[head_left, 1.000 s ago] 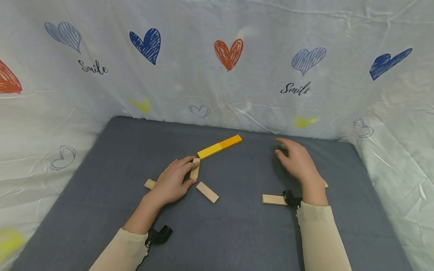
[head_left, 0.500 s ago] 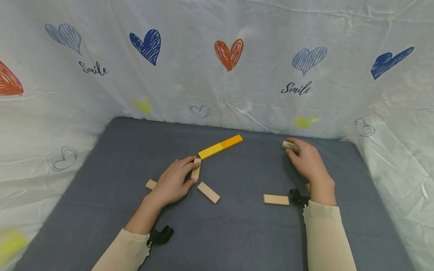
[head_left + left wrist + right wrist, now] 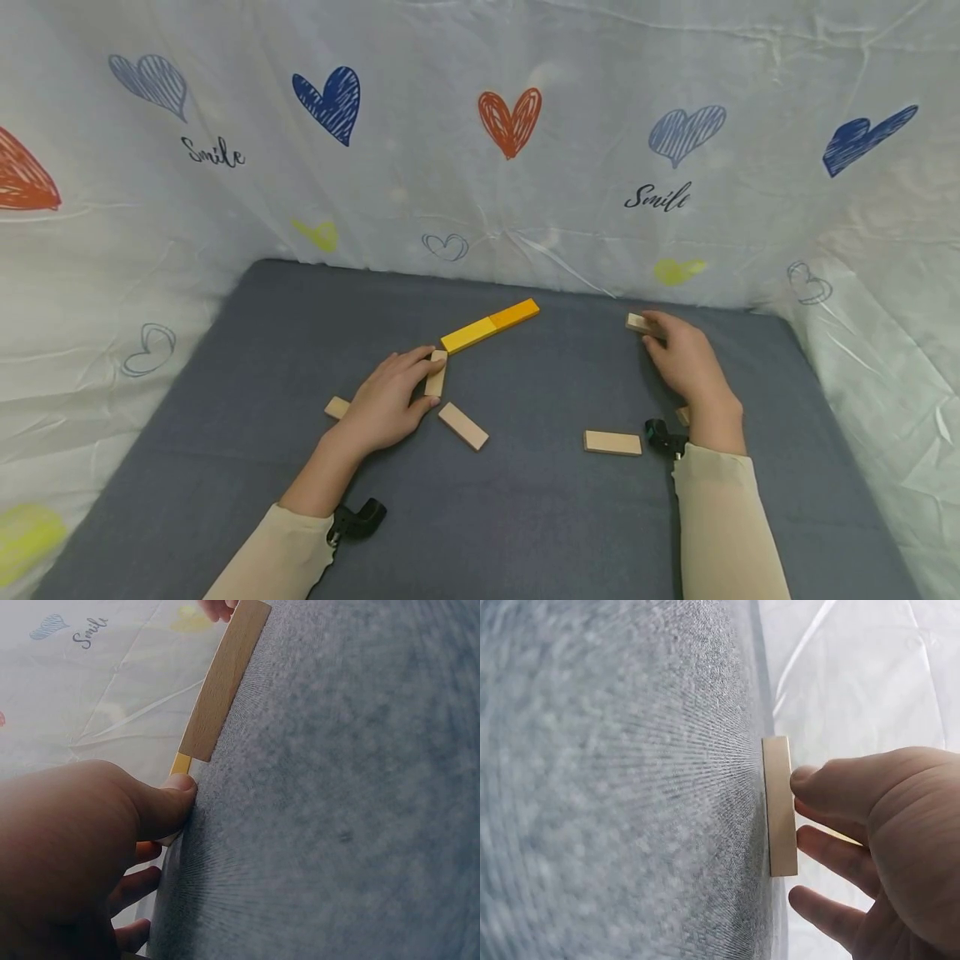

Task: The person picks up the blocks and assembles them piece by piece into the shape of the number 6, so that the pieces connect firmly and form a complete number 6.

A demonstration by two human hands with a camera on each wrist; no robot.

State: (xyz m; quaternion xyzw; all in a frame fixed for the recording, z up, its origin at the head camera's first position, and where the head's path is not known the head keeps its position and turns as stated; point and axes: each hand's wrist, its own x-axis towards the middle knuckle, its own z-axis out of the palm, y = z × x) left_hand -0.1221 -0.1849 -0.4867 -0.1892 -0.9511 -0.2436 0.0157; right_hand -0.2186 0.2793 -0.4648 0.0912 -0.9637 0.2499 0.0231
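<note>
L hand (image 3: pixel 386 404) pinched one blk (image 3: pixel 435 382), R hand (image 3: pixel 681 357) another blk (image 3: pixel 637 323). Yellow pair (image 3: pixel 491 326) lay aligned (prob. done); four blks (image 3: pixel 463 427) lay loose.

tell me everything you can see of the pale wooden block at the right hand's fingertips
The pale, oblong wooden block has straight edges and looks like bare, unpainted wood. It lies on its side or flat, I can't tell which, and appears to rest on the dark grey cloth near its far edge, before the white heart-printed sheet. It runs roughly sideways in the head view, where the right hand covers its right end, holding it between thumb and fingers.
</note>
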